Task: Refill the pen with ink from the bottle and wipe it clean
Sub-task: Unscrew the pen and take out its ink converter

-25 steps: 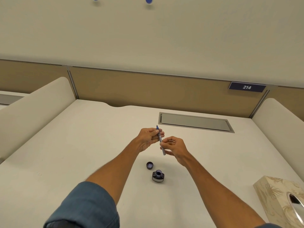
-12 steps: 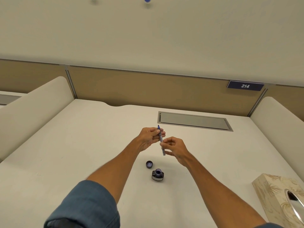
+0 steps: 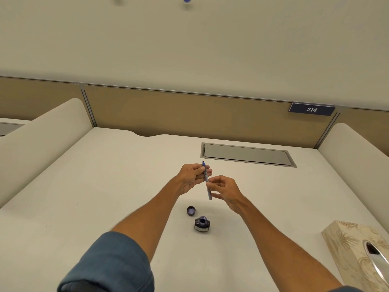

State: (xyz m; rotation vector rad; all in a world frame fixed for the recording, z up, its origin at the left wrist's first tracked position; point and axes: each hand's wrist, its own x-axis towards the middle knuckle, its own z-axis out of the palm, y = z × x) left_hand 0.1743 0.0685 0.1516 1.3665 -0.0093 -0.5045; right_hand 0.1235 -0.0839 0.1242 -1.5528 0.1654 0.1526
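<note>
Head view gives us the whole desk [image 3: 105, 186] at once, and we find the pen [image 3: 207, 181] raised above it, between both hands, well clear of the surface. It is tilted, its blue tip pointing up and away and its grey end slanting down towards the person. The left hand [image 3: 192, 178] pinches the upper part just below the tip, thumb and fingers curled onto it. The right hand [image 3: 226, 191] pinches the barrel lower down, its fingers bent round it.

We judge that a grip at each end suits twisting one part against the other, either to open the barrel or to work the filler. We cannot tell which from here.

Nearer the person stands the ink bottle [image 3: 202, 224], upright and open, dark ink showing in its mouth. Its cap [image 3: 191, 210] lies just beside it, inner side up, so we take it that the bottle is ready for dipping. The pen is above and beyond the bottle, not touching it. Whether it has been filled we cannot say.

At the right edge sits a patterned tissue box [image 3: 353, 253], well apart from the bottle yet within the right arm's reach, which we read as placed ready for wiping. A grey hatch [image 3: 248, 154] is set in the desk beyond the hands.
</note>
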